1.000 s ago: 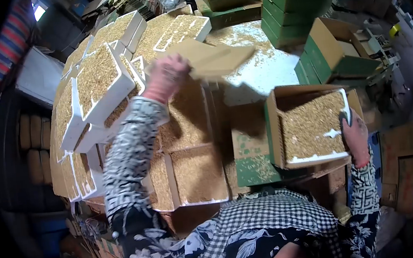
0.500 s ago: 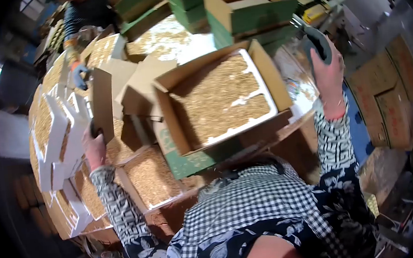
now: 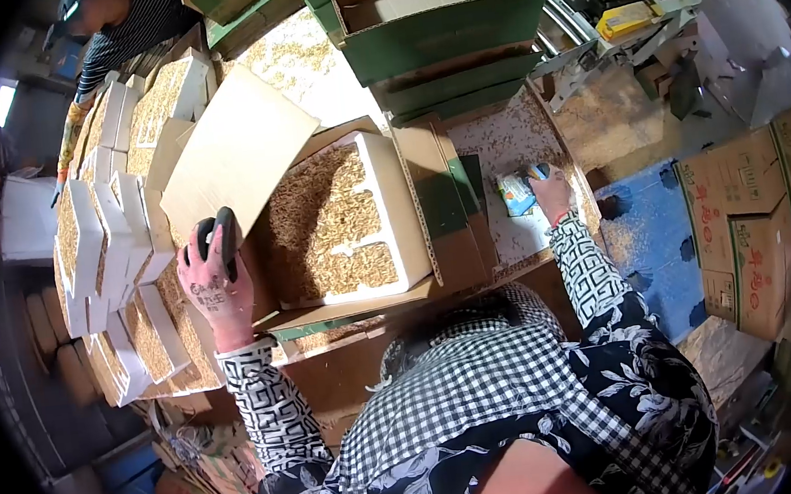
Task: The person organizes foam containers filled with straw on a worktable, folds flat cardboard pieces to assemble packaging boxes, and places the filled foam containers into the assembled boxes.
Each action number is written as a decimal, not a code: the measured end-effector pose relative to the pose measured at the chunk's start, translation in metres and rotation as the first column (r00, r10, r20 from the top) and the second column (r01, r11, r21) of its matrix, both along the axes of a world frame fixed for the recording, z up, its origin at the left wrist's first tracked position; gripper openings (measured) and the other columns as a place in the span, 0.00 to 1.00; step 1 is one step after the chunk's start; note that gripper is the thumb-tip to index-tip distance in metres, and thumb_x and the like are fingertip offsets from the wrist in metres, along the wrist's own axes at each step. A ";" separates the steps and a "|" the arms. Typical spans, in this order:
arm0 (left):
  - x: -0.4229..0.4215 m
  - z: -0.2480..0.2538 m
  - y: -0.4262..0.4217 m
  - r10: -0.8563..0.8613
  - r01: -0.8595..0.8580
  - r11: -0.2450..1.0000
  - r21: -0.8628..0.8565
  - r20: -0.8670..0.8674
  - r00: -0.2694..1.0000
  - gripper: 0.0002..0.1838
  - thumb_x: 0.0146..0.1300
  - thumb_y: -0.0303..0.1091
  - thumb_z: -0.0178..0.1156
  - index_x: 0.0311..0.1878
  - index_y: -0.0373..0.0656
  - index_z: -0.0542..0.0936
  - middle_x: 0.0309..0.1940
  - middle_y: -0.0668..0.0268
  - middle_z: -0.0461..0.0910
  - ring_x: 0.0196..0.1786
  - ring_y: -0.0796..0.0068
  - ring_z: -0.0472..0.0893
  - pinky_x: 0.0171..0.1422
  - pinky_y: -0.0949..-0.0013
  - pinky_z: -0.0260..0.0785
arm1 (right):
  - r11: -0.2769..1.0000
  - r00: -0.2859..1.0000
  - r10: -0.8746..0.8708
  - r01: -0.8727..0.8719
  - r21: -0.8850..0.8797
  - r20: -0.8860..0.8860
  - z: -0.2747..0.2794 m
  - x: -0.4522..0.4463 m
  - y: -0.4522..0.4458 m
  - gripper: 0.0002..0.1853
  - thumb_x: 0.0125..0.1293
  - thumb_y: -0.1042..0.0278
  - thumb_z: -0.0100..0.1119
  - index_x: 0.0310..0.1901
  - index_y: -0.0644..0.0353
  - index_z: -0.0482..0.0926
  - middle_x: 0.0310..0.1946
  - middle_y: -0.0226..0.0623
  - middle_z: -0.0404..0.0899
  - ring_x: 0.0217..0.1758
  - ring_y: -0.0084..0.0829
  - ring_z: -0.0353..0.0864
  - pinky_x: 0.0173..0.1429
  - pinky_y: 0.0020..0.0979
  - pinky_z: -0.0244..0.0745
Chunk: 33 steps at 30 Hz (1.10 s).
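Left hand (image 3: 217, 276) holding cardboard (image 3: 239, 152) edge, tabletop (image 3: 504, 141) beside box (image 3: 440, 181)

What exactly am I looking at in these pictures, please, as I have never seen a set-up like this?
No robot works here: you see a person's own two hands. Every picture comes from one camera worn on the head, looking forward and down, so the checked apron shows below. On the table stands an open box with a white tray inside, filled with loose tan material; more filled white trays are stacked to its left. The left hand, gloved, holds a cardboard sheet. The right hand is at a blue-and-white packet; how firmly it grips is hard to tell. A co-worker is at the upper left.
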<state>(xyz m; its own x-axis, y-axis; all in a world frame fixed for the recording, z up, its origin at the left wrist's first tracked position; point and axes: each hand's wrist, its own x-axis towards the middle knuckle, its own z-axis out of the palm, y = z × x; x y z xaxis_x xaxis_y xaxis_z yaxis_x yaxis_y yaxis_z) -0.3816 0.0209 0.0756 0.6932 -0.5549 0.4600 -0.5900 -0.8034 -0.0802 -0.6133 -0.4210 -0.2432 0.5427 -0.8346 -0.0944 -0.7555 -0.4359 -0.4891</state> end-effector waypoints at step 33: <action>-0.011 0.018 0.049 -0.456 0.575 0.771 0.275 -0.392 0.799 0.13 0.53 0.28 0.58 0.41 0.55 0.84 0.42 0.68 0.76 0.44 0.69 0.76 0.51 0.67 0.70 | 0.999 0.946 -0.031 0.042 -0.027 0.323 0.188 0.077 0.080 0.22 0.61 0.52 0.60 0.46 0.65 0.74 0.43 0.48 0.78 0.47 0.49 0.78 0.53 0.45 0.72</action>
